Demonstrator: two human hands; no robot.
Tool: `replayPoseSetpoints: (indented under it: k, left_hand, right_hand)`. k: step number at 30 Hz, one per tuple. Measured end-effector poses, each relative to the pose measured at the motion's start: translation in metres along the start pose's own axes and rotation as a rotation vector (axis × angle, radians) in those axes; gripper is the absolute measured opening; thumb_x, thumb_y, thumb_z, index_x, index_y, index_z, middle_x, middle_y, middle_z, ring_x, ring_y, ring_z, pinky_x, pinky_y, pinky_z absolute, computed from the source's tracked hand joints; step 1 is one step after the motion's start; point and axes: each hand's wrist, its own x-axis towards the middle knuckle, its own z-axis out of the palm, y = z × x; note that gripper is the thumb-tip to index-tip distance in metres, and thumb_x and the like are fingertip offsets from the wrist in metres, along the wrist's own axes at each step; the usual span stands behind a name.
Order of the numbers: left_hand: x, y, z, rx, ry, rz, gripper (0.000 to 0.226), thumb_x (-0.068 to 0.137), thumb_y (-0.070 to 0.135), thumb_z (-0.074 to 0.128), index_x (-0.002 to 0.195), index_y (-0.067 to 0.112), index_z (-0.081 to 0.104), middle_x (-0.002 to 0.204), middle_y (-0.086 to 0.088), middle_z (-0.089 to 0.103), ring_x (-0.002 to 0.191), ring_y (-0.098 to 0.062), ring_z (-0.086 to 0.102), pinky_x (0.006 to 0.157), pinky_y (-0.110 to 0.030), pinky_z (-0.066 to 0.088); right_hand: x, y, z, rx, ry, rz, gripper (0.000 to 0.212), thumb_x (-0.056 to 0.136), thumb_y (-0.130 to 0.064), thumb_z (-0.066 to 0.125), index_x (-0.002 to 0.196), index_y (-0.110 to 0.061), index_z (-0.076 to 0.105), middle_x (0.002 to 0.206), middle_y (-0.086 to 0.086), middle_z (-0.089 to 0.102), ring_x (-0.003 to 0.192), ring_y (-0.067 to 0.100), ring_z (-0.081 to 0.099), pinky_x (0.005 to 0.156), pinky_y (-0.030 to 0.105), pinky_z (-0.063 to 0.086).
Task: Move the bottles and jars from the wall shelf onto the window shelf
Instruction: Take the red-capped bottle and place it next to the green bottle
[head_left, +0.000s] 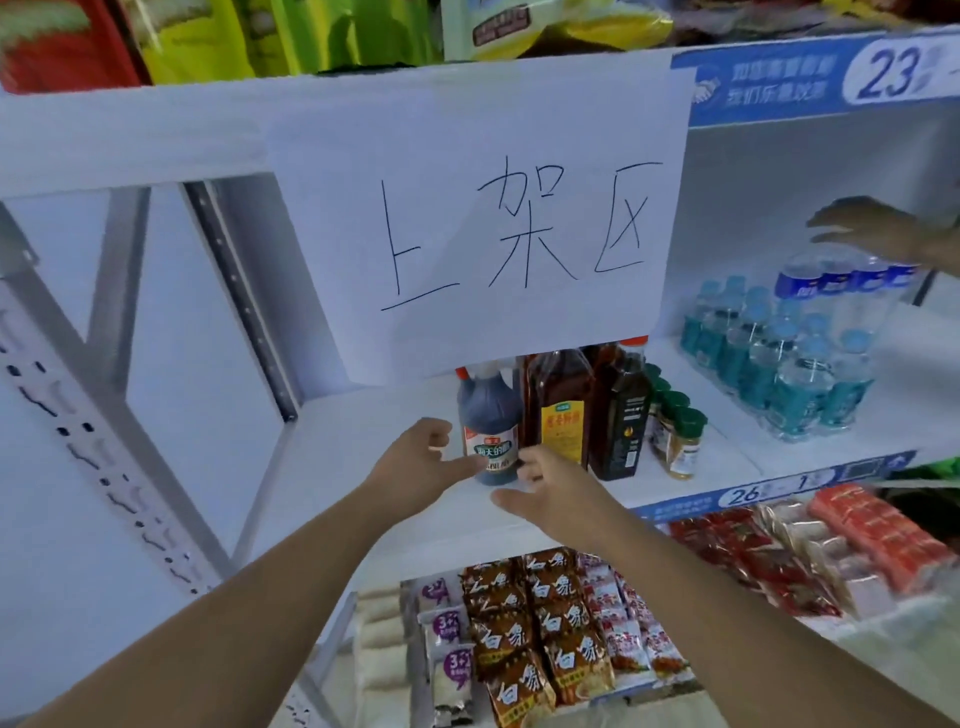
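**Fig. Two hands at the front bottle on the white shelf**

The left hand (423, 460) and the right hand (553, 491) lie on either side of the dark sauce bottle (488, 426), fingers spread and relaxed, neither closed round it; whether any fingertip touches the label cannot be told. The bottle stands upright at the front of the white shelf (343, 447), just beside an amber bottle (561, 410), a black bottle (623, 421) and a row of green-capped jars (680, 441); a paper sign (483, 208) hides most of the bottle necks. Whether this is the wall shelf or the window shelf is not shown.

Judgement: the step in hand is the grip, or the release, of this bottle. If it is a lift, one hand should close round the body below the shoulder while the other supports the base; the bottle is best kept upright and drawn straight forward, clear of the amber neighbour and under the sign's lower edge; a sideways pull could topple the row.
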Motion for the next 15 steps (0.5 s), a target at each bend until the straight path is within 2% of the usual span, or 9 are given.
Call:
replayPoseSetpoints:
  k: [2, 4, 6, 8, 9, 12, 15]
  left_hand:
    - [0.021, 0.006, 0.003, -0.055, 0.009, -0.004, 0.084, 0.083, 0.053, 0.079, 0.150, 0.016, 0.042, 0.148, -0.001, 0.051, 0.127, -0.020, 0.055, 0.092, -0.030, 0.044]
    - [0.041, 0.016, 0.006, -0.189, 0.036, -0.019, 0.085, 0.084, 0.047, 0.080, 0.152, 0.014, 0.040, 0.146, -0.002, 0.052, 0.124, -0.019, 0.055, 0.090, -0.030, 0.044]
    - [0.061, 0.023, 0.009, -0.300, 0.066, -0.027, 0.072, 0.084, 0.042, 0.082, 0.142, 0.014, 0.050, 0.134, 0.001, 0.060, 0.110, -0.016, 0.061, 0.080, -0.025, 0.048]
    - [0.076, 0.028, 0.014, -0.362, 0.073, -0.022, 0.050, 0.084, 0.041, 0.082, 0.123, 0.017, 0.061, 0.120, 0.002, 0.067, 0.096, -0.014, 0.065, 0.067, -0.021, 0.049]
    - [0.081, 0.030, 0.016, -0.376, 0.072, -0.023, 0.043, 0.085, 0.040, 0.081, 0.118, 0.019, 0.063, 0.114, 0.002, 0.069, 0.093, -0.014, 0.066, 0.065, -0.020, 0.049]
    - [0.093, 0.027, 0.023, -0.395, 0.069, 0.004, 0.032, 0.086, 0.037, 0.080, 0.109, 0.018, 0.072, 0.104, 0.001, 0.075, 0.093, -0.017, 0.072, 0.070, -0.025, 0.054]
    - [0.098, 0.022, 0.023, -0.423, 0.079, -0.004, 0.038, 0.083, 0.039, 0.083, 0.114, 0.019, 0.074, 0.107, 0.000, 0.077, 0.097, -0.018, 0.073, 0.081, -0.031, 0.059]
  right_hand:
    - [0.005, 0.004, 0.004, 0.067, -0.006, 0.022, 0.080, 0.090, -0.052, 0.073, 0.155, -0.020, 0.038, 0.157, 0.002, 0.048, 0.137, 0.016, 0.052, 0.112, 0.041, 0.046]
    - [0.008, 0.006, 0.007, 0.108, -0.021, 0.038, 0.087, 0.091, -0.050, 0.073, 0.160, -0.018, 0.031, 0.162, 0.002, 0.042, 0.143, 0.017, 0.047, 0.115, 0.039, 0.043]
    - [0.013, 0.011, 0.010, 0.122, -0.028, 0.047, 0.092, 0.091, -0.051, 0.073, 0.162, -0.018, 0.026, 0.165, 0.001, 0.038, 0.146, 0.016, 0.044, 0.117, 0.038, 0.041]
    - [0.019, 0.013, 0.012, 0.133, -0.015, 0.053, 0.092, 0.092, -0.051, 0.072, 0.163, -0.018, 0.024, 0.166, 0.000, 0.036, 0.147, 0.017, 0.042, 0.118, 0.039, 0.039]
    - [0.022, 0.014, 0.013, 0.144, -0.008, 0.055, 0.092, 0.091, -0.052, 0.072, 0.162, -0.018, 0.025, 0.166, 0.000, 0.035, 0.148, 0.017, 0.041, 0.119, 0.040, 0.038]
    - [0.031, 0.015, 0.016, 0.184, 0.015, 0.057, 0.087, 0.091, -0.045, 0.075, 0.159, -0.016, 0.028, 0.162, -0.002, 0.039, 0.141, 0.014, 0.044, 0.118, 0.038, 0.039]
    - [0.038, 0.014, 0.019, 0.238, 0.010, 0.063, 0.084, 0.093, -0.033, 0.076, 0.159, -0.015, 0.027, 0.148, -0.009, 0.044, 0.126, 0.004, 0.041, 0.109, 0.027, 0.036]
